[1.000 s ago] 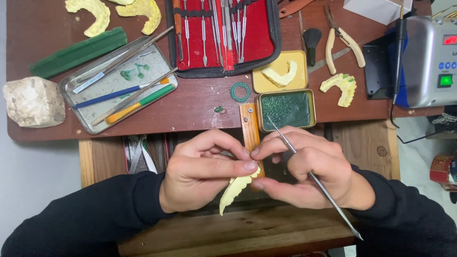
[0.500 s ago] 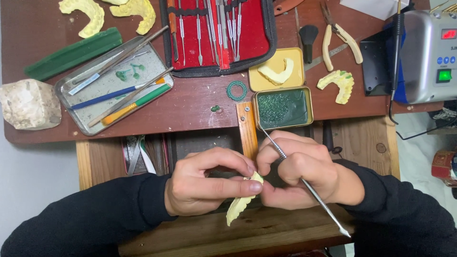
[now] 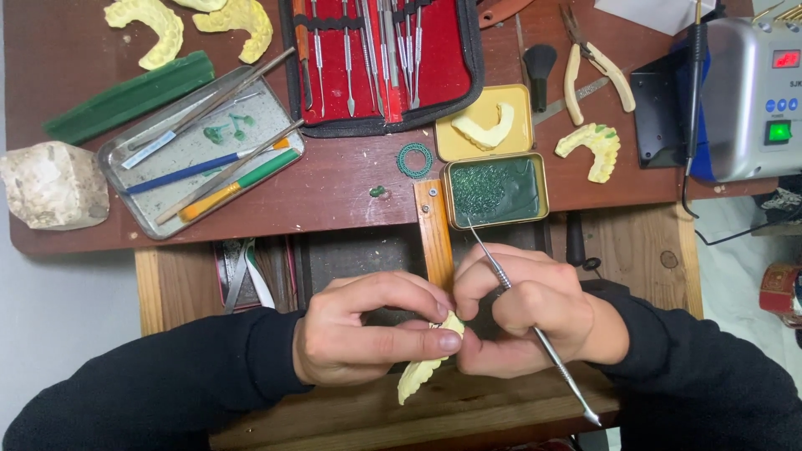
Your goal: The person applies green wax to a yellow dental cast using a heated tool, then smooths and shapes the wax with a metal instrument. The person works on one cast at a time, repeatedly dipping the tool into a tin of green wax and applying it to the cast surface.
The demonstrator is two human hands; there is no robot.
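Both hands meet just below the middle of the bench, over the lower wooden ledge. The left hand (image 3: 368, 338) is curled closed around a pale yellow dental cast (image 3: 422, 373), thumb laid across its top and fingers wrapped over it; the cast's long axis runs on a slant, its free end poking out down and to the left of the thumb, its upper end tucked between the two hands. The right hand (image 3: 526, 313) is closed in a pen-like grip on a slim metal instrument (image 3: 535, 330), whose shaft slants from upper left, near the green wax tin (image 3: 494, 190), down to lower right past the wrist. Which end meets the cast I cannot make out, since the fingers cover that spot. The hands touch, so the right one is as near the cast as the left. The wooden peg (image 3: 434, 234) stands just above them; the surface (image 3: 351, 179) beyond is crowded with a metal tray (image 3: 196, 150) and a red tool case (image 3: 380, 63), while the ledge below lies open.
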